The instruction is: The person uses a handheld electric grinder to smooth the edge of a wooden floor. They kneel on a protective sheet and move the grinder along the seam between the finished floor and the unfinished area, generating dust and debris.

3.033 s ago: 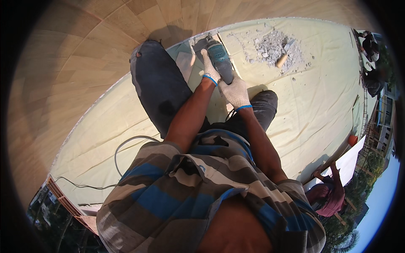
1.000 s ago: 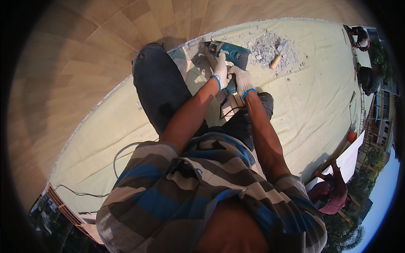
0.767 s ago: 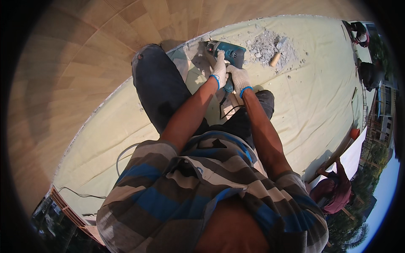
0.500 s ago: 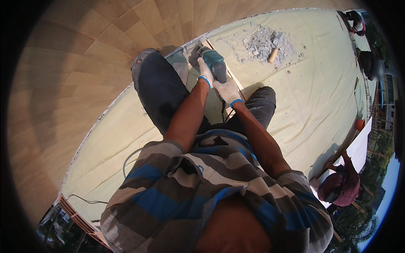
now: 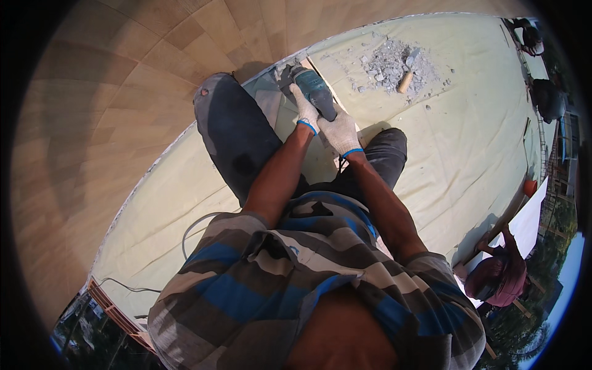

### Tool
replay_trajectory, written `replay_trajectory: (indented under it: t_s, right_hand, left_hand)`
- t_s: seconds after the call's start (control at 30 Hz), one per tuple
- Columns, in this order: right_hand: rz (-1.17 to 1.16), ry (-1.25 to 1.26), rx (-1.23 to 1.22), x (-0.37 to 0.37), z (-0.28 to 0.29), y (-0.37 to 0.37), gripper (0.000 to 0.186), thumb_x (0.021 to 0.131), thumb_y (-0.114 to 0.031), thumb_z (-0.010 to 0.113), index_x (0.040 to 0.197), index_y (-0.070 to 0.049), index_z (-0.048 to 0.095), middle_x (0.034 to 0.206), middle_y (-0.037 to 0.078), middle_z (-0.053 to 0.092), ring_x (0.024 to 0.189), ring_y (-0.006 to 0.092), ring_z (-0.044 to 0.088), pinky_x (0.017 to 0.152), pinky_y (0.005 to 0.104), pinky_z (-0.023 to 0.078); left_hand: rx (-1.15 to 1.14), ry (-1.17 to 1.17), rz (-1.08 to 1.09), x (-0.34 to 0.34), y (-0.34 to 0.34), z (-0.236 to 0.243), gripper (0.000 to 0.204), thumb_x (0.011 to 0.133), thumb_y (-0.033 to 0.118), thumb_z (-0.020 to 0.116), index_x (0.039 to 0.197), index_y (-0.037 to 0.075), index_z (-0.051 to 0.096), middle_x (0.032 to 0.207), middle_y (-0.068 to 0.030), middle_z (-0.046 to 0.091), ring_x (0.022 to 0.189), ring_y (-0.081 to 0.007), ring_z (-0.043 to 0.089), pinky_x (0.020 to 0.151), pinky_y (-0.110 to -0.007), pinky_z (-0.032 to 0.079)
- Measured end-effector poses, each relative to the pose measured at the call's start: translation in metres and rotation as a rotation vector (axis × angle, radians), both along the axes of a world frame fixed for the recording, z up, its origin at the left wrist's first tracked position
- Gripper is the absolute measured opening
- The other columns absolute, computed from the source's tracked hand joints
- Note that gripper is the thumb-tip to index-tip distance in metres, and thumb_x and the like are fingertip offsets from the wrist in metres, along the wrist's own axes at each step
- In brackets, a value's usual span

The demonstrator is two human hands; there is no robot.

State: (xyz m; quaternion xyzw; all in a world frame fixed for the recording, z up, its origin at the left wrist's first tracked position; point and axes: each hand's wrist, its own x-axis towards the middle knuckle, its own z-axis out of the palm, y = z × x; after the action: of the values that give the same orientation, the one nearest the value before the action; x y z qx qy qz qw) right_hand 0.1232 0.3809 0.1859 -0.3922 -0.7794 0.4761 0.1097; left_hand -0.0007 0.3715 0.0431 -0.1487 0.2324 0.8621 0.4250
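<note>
Both gloved hands are on a teal-and-black angle grinder between my knees. My left hand, in a white knit glove with a blue cuff, is closed around the left side of its body. Farther back, my right hand, gloved alike, grips the dark rear handle. The tool's front end meets the edge strip beside the tan tiled surface; a dark grey patch there hides its exact contact. Under and beside it lies a narrow board.
Grey rubble with a wooden handle-like piece lies on the pale sheet, ahead and right. Tan tiles curve along the left. A co-worker bends over a white panel at right. A cable lies lower left.
The grinder and both hands have shifted slightly to the right in the view, and the rubble has also shifted right. Both hands keep their hold.
</note>
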Motion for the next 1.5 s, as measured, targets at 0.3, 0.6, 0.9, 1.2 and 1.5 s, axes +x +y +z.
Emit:
replay_trajectory:
  t_s: [0.3, 0.6, 0.9, 1.2, 1.5]
  right_hand:
    - [-0.025, -0.009, 0.02, -0.01, -0.016, 0.004, 0.05, 0.086, -0.025, 0.075, 0.129, 0.002, 0.072, 0.107, 0.032, 0.078, 0.106, 0.0464, 0.076, 0.093, 0.0486, 0.059]
    - [-0.033, 0.035, -0.09, -0.009, -0.025, 0.01, 0.052, 0.084, -0.027, 0.077, 0.128, 0.002, 0.073, 0.106, 0.027, 0.08, 0.103, 0.0405, 0.079, 0.092, 0.0458, 0.06]
    - [-0.077, -0.025, -0.113, 0.006, 0.008, 0.004, 0.05, 0.084, -0.024, 0.075, 0.127, 0.002, 0.074, 0.102, 0.016, 0.08, 0.095, 0.0233, 0.075, 0.09, 0.0389, 0.058]
    - [-0.1, 0.058, -0.174, 0.008, 0.003, 0.007, 0.049, 0.086, -0.024, 0.075, 0.128, 0.001, 0.075, 0.104, 0.015, 0.081, 0.098, 0.0217, 0.075, 0.091, 0.039, 0.058]
    - [-0.076, 0.025, -0.14, -0.01, -0.017, 0.034, 0.043, 0.087, -0.024, 0.078, 0.118, 0.005, 0.076, 0.095, 0.017, 0.081, 0.089, 0.0203, 0.076, 0.083, 0.0387, 0.059]
  left_hand:
    - [0.004, -0.062, -0.034, -0.006, 0.002, -0.017, 0.086, 0.097, 0.095, 0.036, 0.116, 0.017, 0.067, 0.097, -0.0048, 0.07, 0.087, -0.0247, 0.068, 0.079, -0.04, 0.059]
    - [-0.075, -0.021, -0.065, -0.004, 0.0, 0.007, 0.084, 0.101, 0.091, 0.033, 0.124, 0.017, 0.067, 0.105, -0.0035, 0.072, 0.095, -0.0222, 0.07, 0.084, -0.04, 0.06]
    - [-0.197, -0.055, -0.118, 0.015, -0.002, 0.051, 0.084, 0.101, 0.091, 0.032, 0.125, 0.019, 0.068, 0.108, -0.0027, 0.073, 0.097, -0.0214, 0.07, 0.087, -0.037, 0.06]
    - [-0.187, -0.026, -0.089, 0.018, 0.001, 0.035, 0.089, 0.099, 0.093, 0.031, 0.125, 0.018, 0.069, 0.11, -0.0038, 0.074, 0.099, -0.0228, 0.071, 0.089, -0.038, 0.06]
    - [-0.194, -0.079, -0.153, 0.004, 0.016, 0.052, 0.099, 0.095, 0.098, 0.03, 0.133, 0.015, 0.069, 0.123, -0.0086, 0.077, 0.113, -0.0271, 0.071, 0.102, -0.044, 0.057]
